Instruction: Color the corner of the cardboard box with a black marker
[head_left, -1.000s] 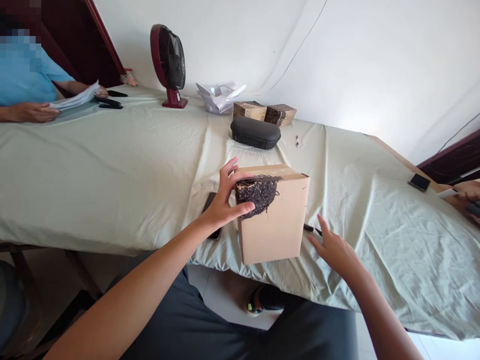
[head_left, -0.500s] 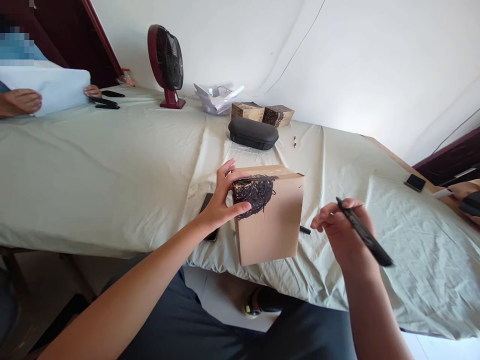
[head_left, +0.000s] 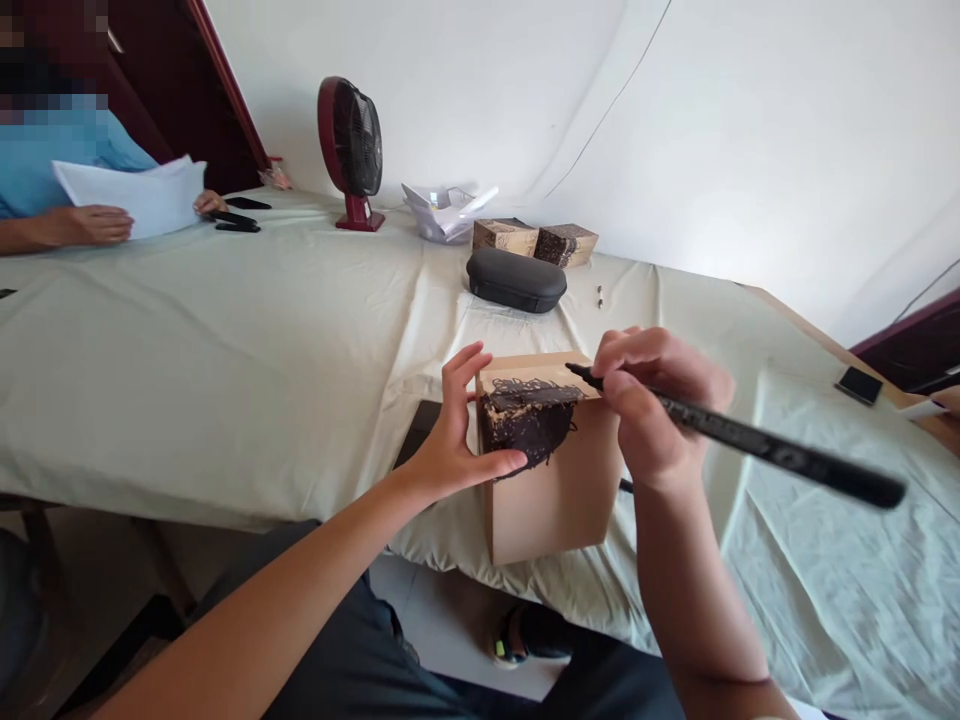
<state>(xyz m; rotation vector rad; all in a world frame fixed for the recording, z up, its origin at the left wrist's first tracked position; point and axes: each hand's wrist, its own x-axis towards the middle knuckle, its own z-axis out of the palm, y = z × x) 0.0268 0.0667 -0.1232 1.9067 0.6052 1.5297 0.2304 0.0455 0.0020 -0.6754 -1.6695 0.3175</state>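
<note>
A brown cardboard box (head_left: 559,490) stands at the near edge of the cloth-covered table (head_left: 247,330), with a black scribbled patch over its upper left corner. My left hand (head_left: 450,440) grips the box's left side, thumb across the scribble. My right hand (head_left: 645,410) holds a black marker (head_left: 750,440), its tip over the box's top face near the scribble. A black pen cap (head_left: 626,486) lies on the cloth just right of the box.
Behind the box lie a black zip case (head_left: 516,280), two small scribbled boxes (head_left: 534,240), crumpled paper (head_left: 442,208) and a red fan (head_left: 352,150). A phone (head_left: 420,440) lies left of the box. A person at far left holds papers (head_left: 142,192). Another phone (head_left: 859,384) lies far right.
My right hand picked up the marker from the cloth and brought it up to the box's top. My left hand stayed on the box. The person at left shifted the papers.
</note>
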